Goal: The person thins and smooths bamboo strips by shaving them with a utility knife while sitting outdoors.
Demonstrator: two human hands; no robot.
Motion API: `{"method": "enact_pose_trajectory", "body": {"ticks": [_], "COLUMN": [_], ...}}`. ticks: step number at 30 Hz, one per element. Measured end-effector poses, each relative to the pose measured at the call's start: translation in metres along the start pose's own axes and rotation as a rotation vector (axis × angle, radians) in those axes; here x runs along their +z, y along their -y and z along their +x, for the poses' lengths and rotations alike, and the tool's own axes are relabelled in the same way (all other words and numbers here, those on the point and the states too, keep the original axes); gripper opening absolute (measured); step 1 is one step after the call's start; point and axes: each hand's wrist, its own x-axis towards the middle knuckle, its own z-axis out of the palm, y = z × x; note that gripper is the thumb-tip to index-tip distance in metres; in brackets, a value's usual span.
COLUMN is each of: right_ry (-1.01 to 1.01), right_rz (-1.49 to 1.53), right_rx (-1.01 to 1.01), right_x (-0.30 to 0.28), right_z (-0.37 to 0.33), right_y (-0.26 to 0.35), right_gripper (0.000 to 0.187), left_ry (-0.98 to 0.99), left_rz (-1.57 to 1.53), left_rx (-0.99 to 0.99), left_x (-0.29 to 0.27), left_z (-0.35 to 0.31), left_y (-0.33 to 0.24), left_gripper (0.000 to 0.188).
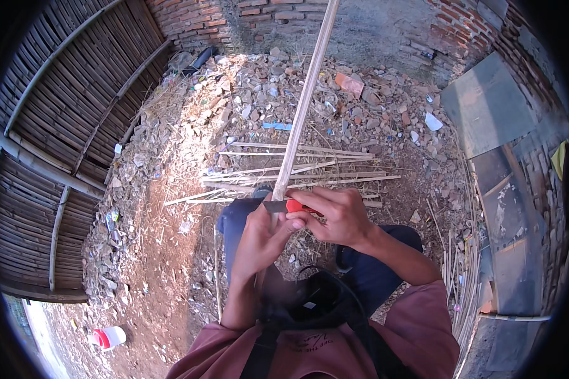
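Note:
A long pale bamboo strip (302, 107) slants up and away from my lap toward the brick wall. My left hand (260, 237) is closed around its near end, with the thumb pointing to the right. My right hand (339, 215) grips a knife by its red handle (295, 206). The dark blade (274, 206) lies across the strip, just above my left thumb. Both hands are close together over my knees. Beyond them, several split bamboo strips (335, 180) lie in a loose pile on the ground.
Rubble (373, 117) covers the ground up to a brick wall (284, 12). A bamboo slat panel (76, 82) stands at left. Grey boards (487, 104) lean at right, near long thin sticks (464, 303). A white container with a red lid (112, 338) sits at lower left.

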Motion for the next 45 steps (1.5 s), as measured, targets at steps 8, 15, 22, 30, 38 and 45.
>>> {"method": "enact_pose_trajectory", "body": {"ticks": [8, 15, 22, 30, 38, 45], "right_ry": [-0.005, -0.009, 0.019, 0.004, -0.110, -0.057], "right_rz": [0.020, 0.038, -0.032, -0.102, -0.087, -0.035], "right_rx": [0.003, 0.014, 0.025, 0.020, 0.056, 0.079], "right_x": [0.000, -0.001, -0.002, 0.003, 0.002, 0.000], "right_z": [0.000, 0.000, -0.001, -0.005, -0.001, -0.001], "right_y": [0.000, -0.001, 0.003, 0.003, 0.006, 0.000], "right_gripper": [0.036, 0.034, 0.035, 0.036, 0.035, 0.036], "left_ry": [0.004, -0.078, -0.071, -0.094, -0.128, -0.144], "left_rz": [0.136, 0.181, 0.255, 0.237, 0.242, 0.287], "left_rx": [-0.034, 0.031, 0.006, -0.004, -0.034, -0.056], "left_x": [-0.010, -0.002, -0.006, -0.005, 0.008, 0.004], "left_z": [0.003, 0.004, 0.002, 0.002, 0.002, 0.007], "left_y": [0.016, 0.015, 0.021, 0.027, 0.018, 0.010], "left_gripper": [0.029, 0.023, 0.021, 0.020, 0.029, 0.026]}}
